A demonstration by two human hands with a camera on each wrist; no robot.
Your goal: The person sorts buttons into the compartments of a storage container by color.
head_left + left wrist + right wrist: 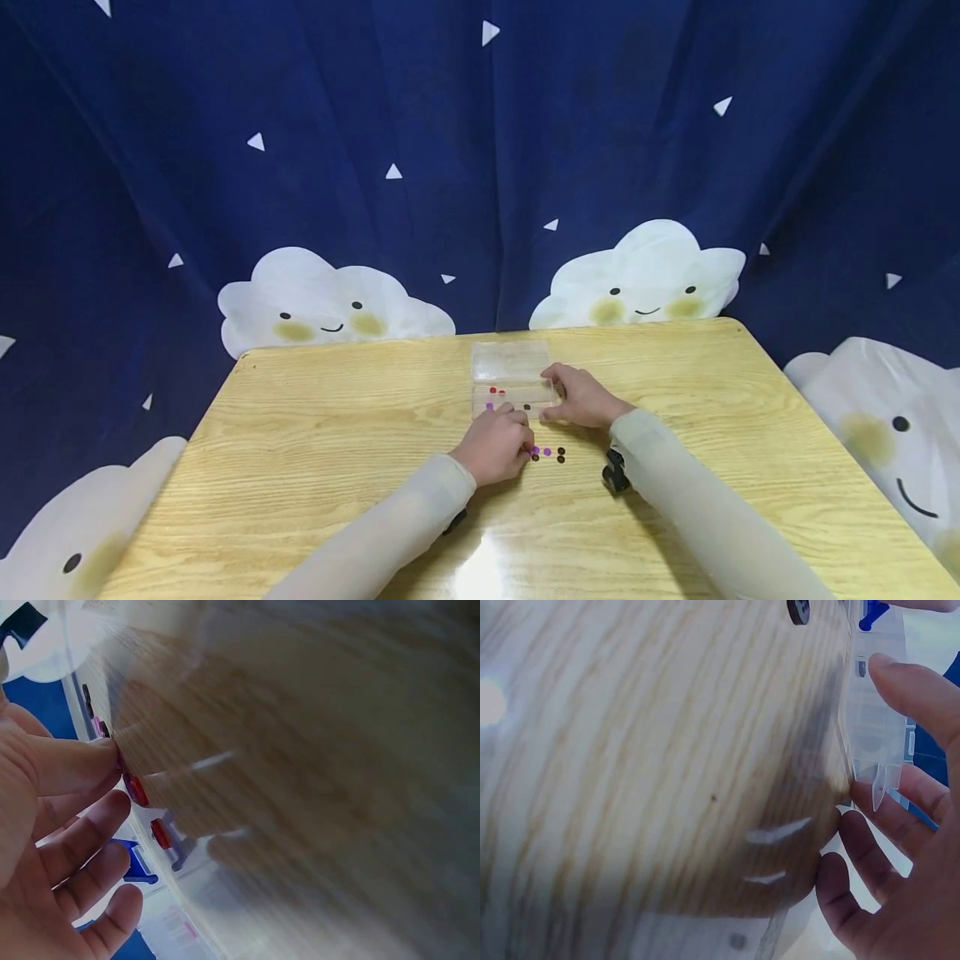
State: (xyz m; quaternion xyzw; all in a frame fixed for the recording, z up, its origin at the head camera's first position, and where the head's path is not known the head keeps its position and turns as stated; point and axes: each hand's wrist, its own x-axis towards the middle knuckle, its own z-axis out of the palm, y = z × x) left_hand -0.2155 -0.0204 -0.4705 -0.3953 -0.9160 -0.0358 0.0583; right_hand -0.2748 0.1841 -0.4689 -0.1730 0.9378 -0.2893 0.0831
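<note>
A small clear plastic box (513, 400) with its lid raised lies at the back of the table, holding two red buttons (492, 390), a purple button (490, 406) and a black button (527, 407). My right hand (583, 398) grips its right side, thumb on the near edge and fingers toward the lid. My left hand (497, 446) is low in front of the box, thumb and index finger pinching what looks like a button; the fingertips mostly hide it. Beside them lie purple buttons (547, 452) and black buttons (561, 451). Two red buttons (136, 790) show past my left fingertips.
The wooden table (315, 433) ends at a dark blue curtain (375, 100) with white clouds. In the left wrist view a blue piece (136, 862) appears behind my fingers. Black straps (615, 473) sit at my wrists.
</note>
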